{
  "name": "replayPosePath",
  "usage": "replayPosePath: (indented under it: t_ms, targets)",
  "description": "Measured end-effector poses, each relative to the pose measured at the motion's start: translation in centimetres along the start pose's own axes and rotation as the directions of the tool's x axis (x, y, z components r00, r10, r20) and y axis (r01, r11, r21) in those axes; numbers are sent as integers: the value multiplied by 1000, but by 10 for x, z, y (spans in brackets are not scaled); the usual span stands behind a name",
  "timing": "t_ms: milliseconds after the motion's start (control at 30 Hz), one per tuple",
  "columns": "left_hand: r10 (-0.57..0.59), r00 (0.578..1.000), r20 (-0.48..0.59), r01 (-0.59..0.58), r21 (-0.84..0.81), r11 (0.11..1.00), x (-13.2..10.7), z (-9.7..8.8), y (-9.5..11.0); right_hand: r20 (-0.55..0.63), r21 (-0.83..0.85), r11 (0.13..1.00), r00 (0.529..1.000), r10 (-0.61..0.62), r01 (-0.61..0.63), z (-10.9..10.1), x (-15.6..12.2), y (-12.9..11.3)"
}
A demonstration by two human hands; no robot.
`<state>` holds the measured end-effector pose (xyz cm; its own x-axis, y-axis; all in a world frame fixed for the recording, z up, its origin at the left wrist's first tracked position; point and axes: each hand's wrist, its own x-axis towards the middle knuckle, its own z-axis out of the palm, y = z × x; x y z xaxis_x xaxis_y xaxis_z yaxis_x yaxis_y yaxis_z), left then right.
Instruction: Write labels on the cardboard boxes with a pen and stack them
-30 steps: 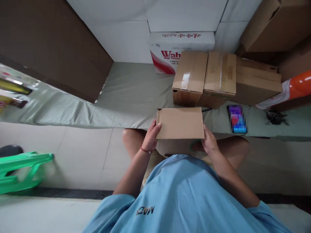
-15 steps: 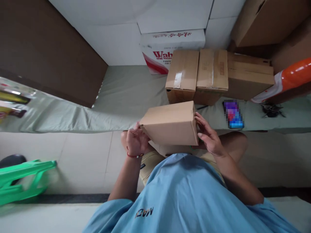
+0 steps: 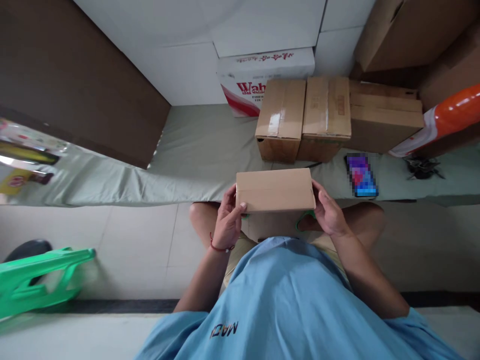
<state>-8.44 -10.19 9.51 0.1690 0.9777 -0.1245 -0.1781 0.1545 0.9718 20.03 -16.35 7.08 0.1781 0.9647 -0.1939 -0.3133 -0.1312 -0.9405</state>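
Note:
A small plain cardboard box (image 3: pixel 276 191) is held level above my lap, at the front edge of the cloth-covered table (image 3: pixel 202 145). My left hand (image 3: pixel 228 217) grips its left end, with the thumb on the front lower corner and the other fingers around the far side. At the opposite end my right hand (image 3: pixel 329 210) presses against the box's side, its fingers curled along that end and partly hidden. The box appears closed on the faces I can see.
Two taped cardboard boxes (image 3: pixel 281 107) stand at the back, before a white Wahaha carton (image 3: pixel 240 90). To the right lie a phone (image 3: pixel 362 175) and a small dark object (image 3: pixel 423 167). A large brown box (image 3: pixel 82 85) fills the left; a green plastic stool (image 3: pixel 48 280) is on the floor.
The box has turned from tilted to nearly level and square to me. My left hand has moved right and now wraps its left end, thumb on the front.

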Motion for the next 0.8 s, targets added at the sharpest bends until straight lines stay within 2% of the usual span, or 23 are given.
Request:
replayPosePath:
  t_ms: [133, 267, 367, 500, 567, 633, 733, 800]
  targets:
    - [-2, 999, -33, 1, -17, 1000, 0, -3, 0, 23, -59, 998, 999, -36, 37, -2, -6, -5]
    - [10, 999, -35, -10, 2, 1000, -3, -10, -2, 86, -183, 973, 988, -130, 144, 1, -11, -17]
    - [-18, 999, -45, 16, -39, 999, -5, -17, -4, 124, -338, 909, 969, -213, 243, 7, -14, -29]
    - [-95, 972, -215, 60, -163, 985, -4, -21, -6, 213, -503, 768, 918, -335, 397, 26, -20, -48]
    - [-106, 949, -297, 44, -208, 977, -2, -24, -7, 333, -547, 655, 853, -401, 522, 40, -23, -58]
    - [-120, 934, -336, 28, -266, 964, 2, -29, -10, 486, -531, 523, 745, -456, 666, 57, -24, -65]
    - [-167, 931, -326, 34, -376, 926, 5, -40, -17, 650, -436, 375, 575, -497, 818, 82, -24, -69]
    - [-222, 933, -282, 82, -436, 896, 4, -47, -23, 688, -384, 334, 508, -518, 861, 93, -23, -68]
